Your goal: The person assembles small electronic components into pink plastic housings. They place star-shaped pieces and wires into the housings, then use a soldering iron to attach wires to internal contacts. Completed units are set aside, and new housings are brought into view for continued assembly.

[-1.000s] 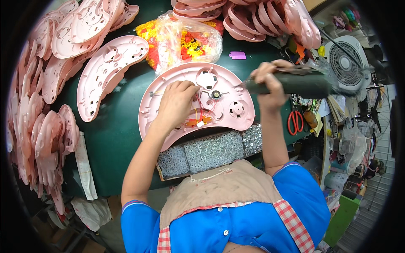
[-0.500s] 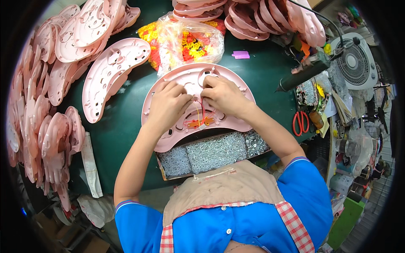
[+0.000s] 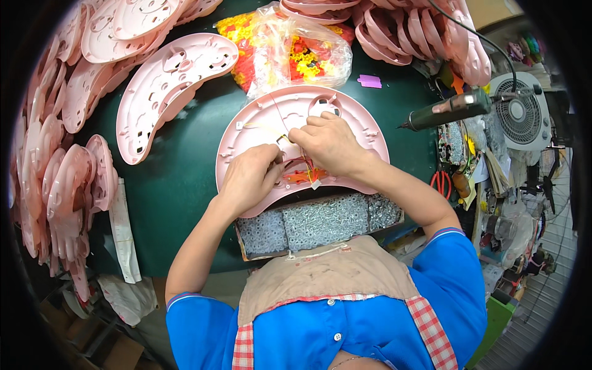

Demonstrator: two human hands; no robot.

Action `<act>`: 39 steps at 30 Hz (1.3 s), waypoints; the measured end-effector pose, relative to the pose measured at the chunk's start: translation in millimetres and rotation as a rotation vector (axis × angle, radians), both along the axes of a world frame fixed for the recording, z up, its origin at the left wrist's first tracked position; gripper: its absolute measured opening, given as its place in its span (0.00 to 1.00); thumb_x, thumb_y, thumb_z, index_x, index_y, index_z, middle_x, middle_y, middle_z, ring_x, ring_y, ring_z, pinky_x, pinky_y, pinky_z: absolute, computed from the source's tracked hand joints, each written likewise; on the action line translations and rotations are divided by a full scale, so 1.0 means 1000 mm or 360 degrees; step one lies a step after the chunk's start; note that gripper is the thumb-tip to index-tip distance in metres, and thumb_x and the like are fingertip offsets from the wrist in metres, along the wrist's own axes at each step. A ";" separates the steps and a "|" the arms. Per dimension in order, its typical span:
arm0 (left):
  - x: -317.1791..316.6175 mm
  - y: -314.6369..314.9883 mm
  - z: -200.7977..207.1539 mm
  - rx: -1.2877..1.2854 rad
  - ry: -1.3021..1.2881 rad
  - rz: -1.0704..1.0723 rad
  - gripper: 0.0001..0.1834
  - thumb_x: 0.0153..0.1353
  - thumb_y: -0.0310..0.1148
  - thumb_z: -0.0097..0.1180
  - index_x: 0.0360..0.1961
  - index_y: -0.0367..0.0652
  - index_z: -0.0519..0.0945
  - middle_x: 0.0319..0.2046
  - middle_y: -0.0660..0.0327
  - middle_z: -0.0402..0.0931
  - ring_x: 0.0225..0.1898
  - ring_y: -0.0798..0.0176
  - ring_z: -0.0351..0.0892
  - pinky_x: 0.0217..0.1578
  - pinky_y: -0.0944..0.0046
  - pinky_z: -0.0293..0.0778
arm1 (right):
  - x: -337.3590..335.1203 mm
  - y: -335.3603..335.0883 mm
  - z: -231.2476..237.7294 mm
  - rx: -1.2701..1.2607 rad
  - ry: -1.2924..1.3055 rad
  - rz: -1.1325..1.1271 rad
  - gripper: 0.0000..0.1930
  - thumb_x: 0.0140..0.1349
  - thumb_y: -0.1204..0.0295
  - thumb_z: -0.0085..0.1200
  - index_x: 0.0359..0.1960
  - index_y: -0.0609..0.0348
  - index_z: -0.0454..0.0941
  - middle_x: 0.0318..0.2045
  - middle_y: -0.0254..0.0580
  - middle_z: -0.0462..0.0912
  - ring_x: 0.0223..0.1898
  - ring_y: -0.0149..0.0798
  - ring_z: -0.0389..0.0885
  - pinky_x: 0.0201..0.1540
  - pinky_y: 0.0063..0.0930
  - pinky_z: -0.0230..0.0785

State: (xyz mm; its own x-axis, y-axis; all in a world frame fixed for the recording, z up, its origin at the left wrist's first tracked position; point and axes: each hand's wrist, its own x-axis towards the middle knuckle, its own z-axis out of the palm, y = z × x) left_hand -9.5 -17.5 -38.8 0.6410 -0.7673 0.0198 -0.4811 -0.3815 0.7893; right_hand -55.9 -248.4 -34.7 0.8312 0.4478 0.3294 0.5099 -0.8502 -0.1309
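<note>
A pink curved plastic shell point(image 3: 231, 161) lies hollow side up in front of me, with posts and clips moulded inside. Low in its middle sits an orange circuit board point(image 3: 303, 176). Thin red and yellow wires point(image 3: 280, 114) run across the shell, and a white connector point(image 3: 316, 184) rests by the board. My right hand point(image 3: 327, 143) is over the shell's centre, fingertips pinched on the wires. Lower left, my left hand point(image 3: 251, 176) has its fingers curled closed beside the board; whatever is between them is hidden.
A divided box of small metal parts point(image 3: 324, 222) sits against the near table edge. Pink shells point(image 3: 68, 191) pile up at left; a clear bag of red and yellow pieces point(image 3: 290, 52) stands behind. A power screwdriver point(image 3: 447, 110) hangs at right, above red-handled scissors point(image 3: 441, 184).
Both hands have come nearer; my left hand has moved down toward the board. A red wire and a yellow wire now stretch over the shell's upper left. The whole view has shifted slightly.
</note>
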 end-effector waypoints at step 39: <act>-0.011 -0.001 0.004 0.0557 -0.0473 -0.0056 0.16 0.66 0.30 0.59 0.55 0.46 0.85 0.39 0.55 0.85 0.40 0.48 0.85 0.40 0.51 0.79 | -0.002 -0.034 0.013 0.0085 0.0504 0.0062 0.17 0.60 0.71 0.60 0.52 0.52 0.81 0.45 0.37 0.85 0.37 0.49 0.87 0.39 0.44 0.77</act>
State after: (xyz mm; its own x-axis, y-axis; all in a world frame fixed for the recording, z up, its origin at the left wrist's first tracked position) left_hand -20.2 -18.2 -34.9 0.6204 -0.7816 -0.0654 -0.6844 -0.5802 0.4416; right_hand -57.6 -282.5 -21.7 0.8788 0.4702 0.0811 0.4687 -0.8186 -0.3320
